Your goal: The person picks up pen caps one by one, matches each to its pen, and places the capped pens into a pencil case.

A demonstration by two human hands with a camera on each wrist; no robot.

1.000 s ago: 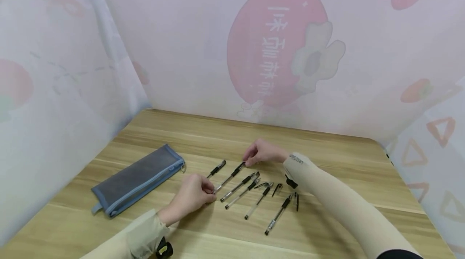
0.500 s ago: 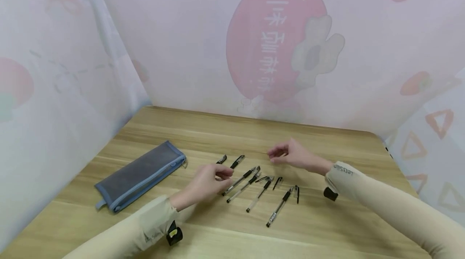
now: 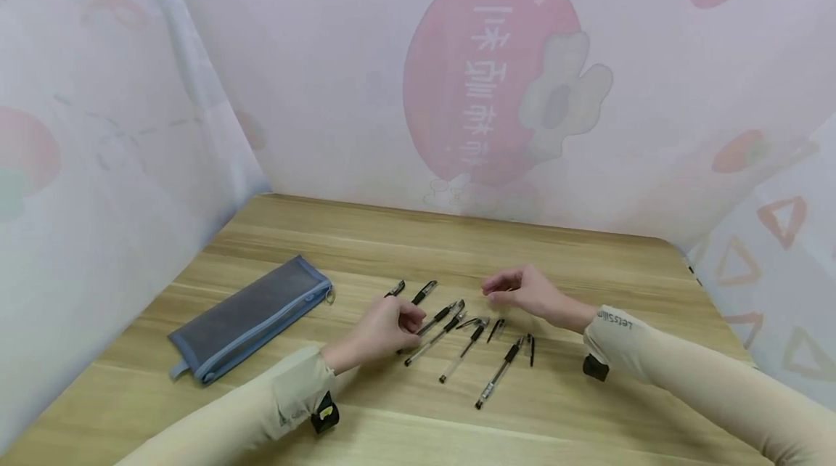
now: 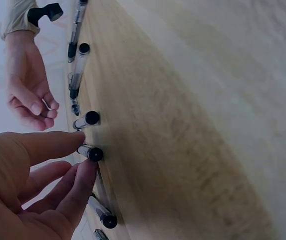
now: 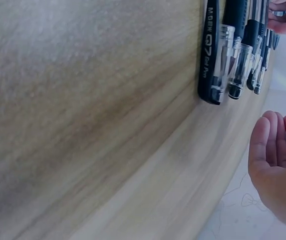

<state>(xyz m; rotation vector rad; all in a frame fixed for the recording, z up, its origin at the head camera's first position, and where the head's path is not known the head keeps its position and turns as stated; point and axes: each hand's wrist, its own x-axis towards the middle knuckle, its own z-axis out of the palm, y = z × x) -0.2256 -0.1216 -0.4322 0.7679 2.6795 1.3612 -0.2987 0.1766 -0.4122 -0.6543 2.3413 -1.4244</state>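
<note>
Several black-gripped clear gel pens lie slanted side by side on the wooden table. My left hand (image 3: pixel 382 332) is over the row, and in the left wrist view its thumb and fingertips pinch the black-tipped end of one gel pen (image 4: pixel 94 153). The lower parts of two more gel pens (image 3: pixel 424 292) are hidden behind that hand in the head view. Beyond the cap ends, my right hand (image 3: pixel 532 297) hovers with relaxed, slightly bent fingers and holds nothing. To the right lie another gel pen (image 3: pixel 465 355) and a gel pen with a printed barrel (image 3: pixel 500 377).
A blue-grey zippered mesh pencil case (image 3: pixel 251 317) lies at the left of the table. Loose black pen caps, one cap (image 3: pixel 496 330) and another cap (image 3: pixel 531 350), rest near the pens at right. Printed fabric hangs behind the table (image 3: pixel 575 422) and at both sides.
My right hand has let go of a pen's cap end and moved right. The left hand has left that pen's lower end and shifted right to the neighbouring pen.
</note>
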